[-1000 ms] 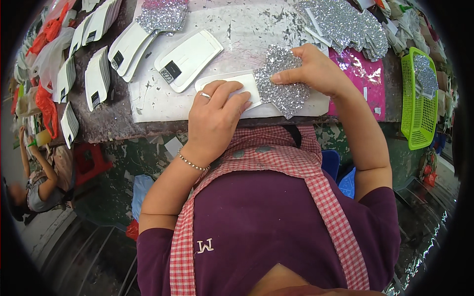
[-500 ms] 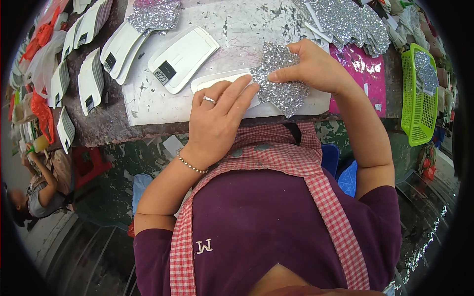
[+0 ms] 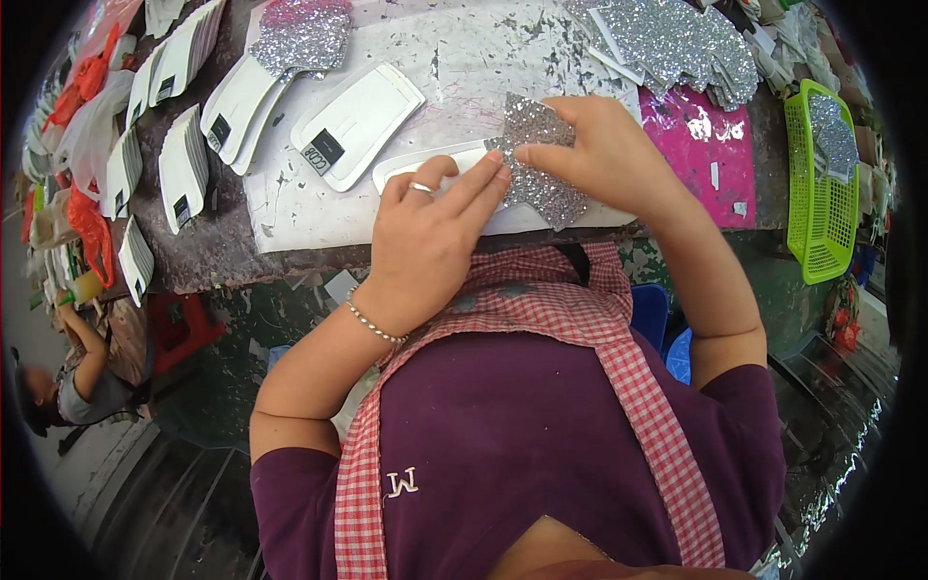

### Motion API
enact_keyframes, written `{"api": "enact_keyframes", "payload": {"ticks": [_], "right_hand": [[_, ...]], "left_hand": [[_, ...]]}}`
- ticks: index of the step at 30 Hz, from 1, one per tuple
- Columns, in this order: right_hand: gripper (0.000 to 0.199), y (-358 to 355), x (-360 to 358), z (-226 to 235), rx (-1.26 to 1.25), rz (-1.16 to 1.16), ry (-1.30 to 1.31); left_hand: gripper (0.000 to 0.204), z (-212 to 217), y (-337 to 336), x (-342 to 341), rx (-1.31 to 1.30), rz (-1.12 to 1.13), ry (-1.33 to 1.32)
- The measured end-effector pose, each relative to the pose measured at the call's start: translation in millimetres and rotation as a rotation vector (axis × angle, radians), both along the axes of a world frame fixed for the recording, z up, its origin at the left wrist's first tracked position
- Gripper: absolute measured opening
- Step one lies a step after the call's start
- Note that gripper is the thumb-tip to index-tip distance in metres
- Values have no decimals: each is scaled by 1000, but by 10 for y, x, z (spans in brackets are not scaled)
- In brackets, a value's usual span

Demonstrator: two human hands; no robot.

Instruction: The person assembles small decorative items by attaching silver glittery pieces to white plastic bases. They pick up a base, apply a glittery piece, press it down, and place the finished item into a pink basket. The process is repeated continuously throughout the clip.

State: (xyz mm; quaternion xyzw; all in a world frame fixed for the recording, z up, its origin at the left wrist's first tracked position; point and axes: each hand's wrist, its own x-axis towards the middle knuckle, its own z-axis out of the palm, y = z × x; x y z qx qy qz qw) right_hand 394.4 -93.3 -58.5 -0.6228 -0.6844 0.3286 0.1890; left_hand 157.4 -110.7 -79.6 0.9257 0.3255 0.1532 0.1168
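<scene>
A silver glitter piece (image 3: pixel 539 184) with an angular edge overlaps the right end of a white card (image 3: pixel 411 164) near the table's front edge. My right hand (image 3: pixel 609 155) grips the glitter piece from the right, its thumb on top and its fingers at the far edge. On the card and the seam beside the glitter lies my left hand (image 3: pixel 430 227), fingertips pressing down; its index and middle fingers are stretched out, and its thumb is hidden. Just beyond is another white card (image 3: pixel 358 121) with a black label.
White card stacks (image 3: pixel 182 164) stand at the left, some topped by a glitter piece (image 3: pixel 304 39). More silver glitter pieces (image 3: pixel 677 48) lie far right, by a pink sheet (image 3: pixel 696 145). A green basket (image 3: pixel 802 232) is at the right edge. A person (image 3: pixel 92 358) is at far left.
My right hand has shifted slightly left and toward me, and the glitter piece has tilted or folded, looking narrower and duller. My left hand stays nearly in place on the card.
</scene>
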Motion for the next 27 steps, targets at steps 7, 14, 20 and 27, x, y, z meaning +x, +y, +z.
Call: {"api": "enact_keyframes", "payload": {"ticks": [7,14,20,27], "right_hand": [[17,-386,-191,285,410,31,233],[24,-544,-184,477,529,163,304],[42,-509,-231,403,479,-72,329],[37,-598,-107,258,228,-104,384]], "left_hand": [[66,381,107,-42,-99,95,-358],[23,592,89,-39,-75,-15,-368],[18,557,216,-281,-125,231,-274],[34,732,1497,-981,-399,497,-265]]}}
